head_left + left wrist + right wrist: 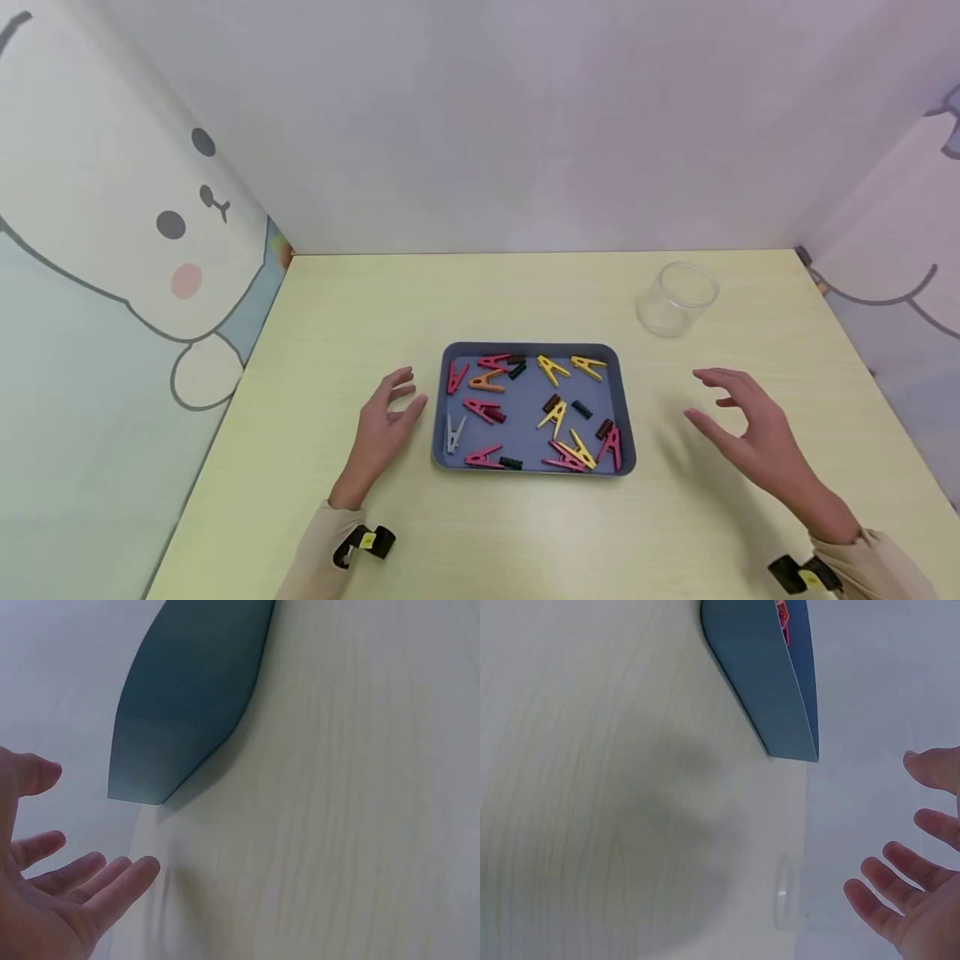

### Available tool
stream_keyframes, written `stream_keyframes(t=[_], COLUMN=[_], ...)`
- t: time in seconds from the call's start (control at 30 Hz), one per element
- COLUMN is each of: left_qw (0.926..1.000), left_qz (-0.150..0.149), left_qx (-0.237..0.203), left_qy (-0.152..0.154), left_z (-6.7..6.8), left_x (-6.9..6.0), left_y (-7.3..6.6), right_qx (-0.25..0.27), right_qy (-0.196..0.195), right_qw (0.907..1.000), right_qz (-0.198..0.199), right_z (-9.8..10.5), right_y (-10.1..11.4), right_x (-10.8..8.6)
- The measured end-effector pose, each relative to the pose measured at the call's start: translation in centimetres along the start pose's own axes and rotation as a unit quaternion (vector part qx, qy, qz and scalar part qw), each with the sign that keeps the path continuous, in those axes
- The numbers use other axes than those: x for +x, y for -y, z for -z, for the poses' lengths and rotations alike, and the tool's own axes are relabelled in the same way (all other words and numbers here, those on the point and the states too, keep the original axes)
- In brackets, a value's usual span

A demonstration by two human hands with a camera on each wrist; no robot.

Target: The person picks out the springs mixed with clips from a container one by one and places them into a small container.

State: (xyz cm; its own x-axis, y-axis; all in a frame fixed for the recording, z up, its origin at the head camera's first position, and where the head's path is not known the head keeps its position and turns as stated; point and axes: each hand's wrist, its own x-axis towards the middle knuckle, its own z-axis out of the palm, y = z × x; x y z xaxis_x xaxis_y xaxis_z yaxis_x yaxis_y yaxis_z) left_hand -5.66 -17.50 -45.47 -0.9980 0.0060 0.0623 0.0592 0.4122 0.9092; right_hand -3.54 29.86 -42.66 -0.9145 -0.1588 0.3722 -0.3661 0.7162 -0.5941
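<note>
A shallow grey-blue tray (517, 435) holds several small clips: red-pink ones (614, 442), yellow ones (556, 413), an orange one (486, 385) and a grey one (452, 439). Several short ribbed coils (581, 409), mostly dark, lie loose among them. To the tray's left, apart from its wall, my left hand (385, 429) hovers over the table with relaxed fingers and holds nothing. My right hand (757, 437) is held above the table right of the tray, thumb and fingers spread apart, also without anything in it. In the left wrist view the tray's outer side (195, 690) hides its contents.
A clear, round, open-topped container (678, 307) stands on the pale wooden table (360, 308) behind the tray, to the right. A plain light wall (480, 125) borders the table's back. Side panels with cartoon drawings (187, 225) flank it.
</note>
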Motion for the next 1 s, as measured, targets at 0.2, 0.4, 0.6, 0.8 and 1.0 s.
stream_keyframes(t=[0.2, 0.4, 0.6, 0.8, 1.0], left_qw=[0.9997, 0.9970, 0.9966, 0.9968, 0.9964], left_qz=[0.016, 0.033, 0.029, 0.027, 0.003], left_qx=[-0.008, -0.063, -0.070, -0.067, -0.066], left_qy=[0.017, 0.030, 0.032, 0.034, 0.054], left_z=[0.0, -1.1, -1.7, -1.6, -1.7], left_x=[-0.5, 0.0, 0.0, -0.3, -0.5], left_y=[-2.6, 0.0, 1.4, 0.1, -2.0], right_qx=[0.016, 0.026, 0.027, 0.027, 0.025], right_qy=[0.002, 0.011, 0.019, 0.031, 0.044], right_qw=[0.9998, 0.9993, 0.9988, 0.9982, 0.9979], right_qz=[0.015, 0.025, 0.035, 0.044, 0.041], right_z=[-0.3, -0.7, -1.3, -2.1, -2.3], right_y=[1.1, 1.6, 2.1, 2.6, 2.7], right_x=[0.4, 0.9, 1.4, 1.9, 2.1])
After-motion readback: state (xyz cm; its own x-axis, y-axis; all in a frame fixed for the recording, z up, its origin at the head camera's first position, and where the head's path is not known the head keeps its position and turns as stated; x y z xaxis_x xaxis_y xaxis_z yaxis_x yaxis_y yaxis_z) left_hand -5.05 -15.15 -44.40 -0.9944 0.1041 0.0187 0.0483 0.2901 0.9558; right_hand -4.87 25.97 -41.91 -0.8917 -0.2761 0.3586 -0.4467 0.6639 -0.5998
